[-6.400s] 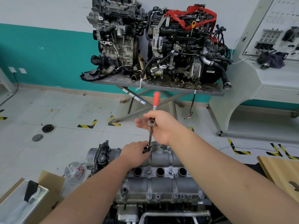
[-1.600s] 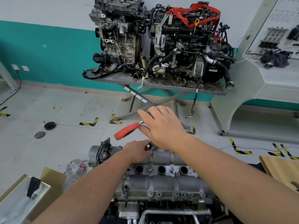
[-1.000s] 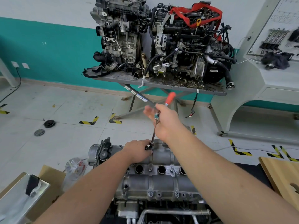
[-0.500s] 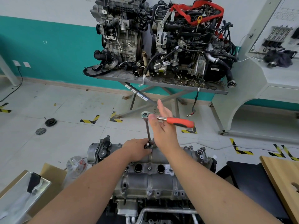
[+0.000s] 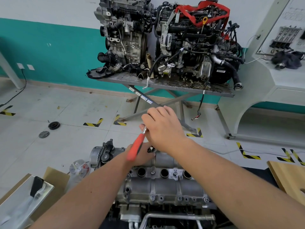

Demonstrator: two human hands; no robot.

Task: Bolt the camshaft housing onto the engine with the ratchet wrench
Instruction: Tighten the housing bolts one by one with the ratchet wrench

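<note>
Red-handled ratchet wrench has been swung leftward, gripped by the right hand; its base is steadied by the left hand on the camshaft housing, so tightening continues.

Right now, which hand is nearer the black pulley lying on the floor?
Left. The left hand rests on the camshaft housing, nearer the pulley; the right hand grips the ratchet wrench farther right.

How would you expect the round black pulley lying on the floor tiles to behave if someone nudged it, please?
The black pulley lies flat on the floor, so a nudge would probably slide it rather than roll it. It looks thick and solid, likely heavy for its size. Stood on edge, its round rim would probably let it roll.
</note>
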